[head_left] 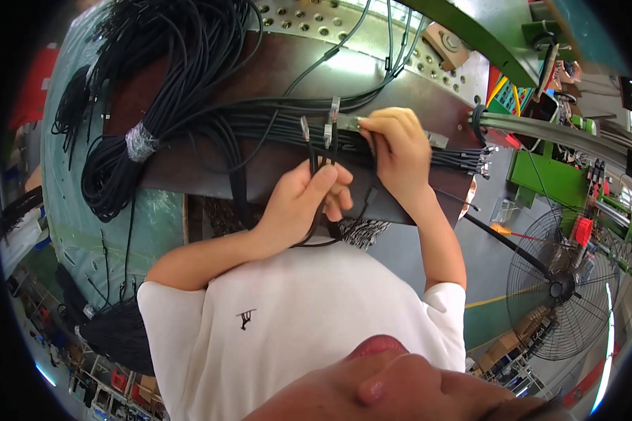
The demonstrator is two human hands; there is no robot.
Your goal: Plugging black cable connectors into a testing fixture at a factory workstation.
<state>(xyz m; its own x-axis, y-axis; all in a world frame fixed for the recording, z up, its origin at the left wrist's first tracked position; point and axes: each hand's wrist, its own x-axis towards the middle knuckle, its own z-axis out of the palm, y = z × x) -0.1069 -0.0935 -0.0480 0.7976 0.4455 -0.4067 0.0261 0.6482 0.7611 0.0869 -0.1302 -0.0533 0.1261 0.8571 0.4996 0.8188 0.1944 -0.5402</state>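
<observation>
My left hand (307, 200) is closed around black cables (314, 167) in front of my chest. Their ends point up past my fingers, one with a silvery connector (305, 129) and another beside a clear-and-metal end piece (328, 133). To its right, the thumb and fingertips of my right hand (400, 151) are pinched together at a grey metal strip (346, 123). A dark cable length (374, 151) shows below that pinch; its tip is hidden by my fingers. Under both hands, a row of black cables (260, 130) lies across the brown board (274, 184).
A thick black cable bundle (182, 77) wrapped in clear film (141, 142) lies at left. Silvery connector ends (481, 163) gather by the board's right edge. A perforated metal plate (302, 17) and green machine frame (491, 35) stand beyond; a large fan (560, 286) is at right.
</observation>
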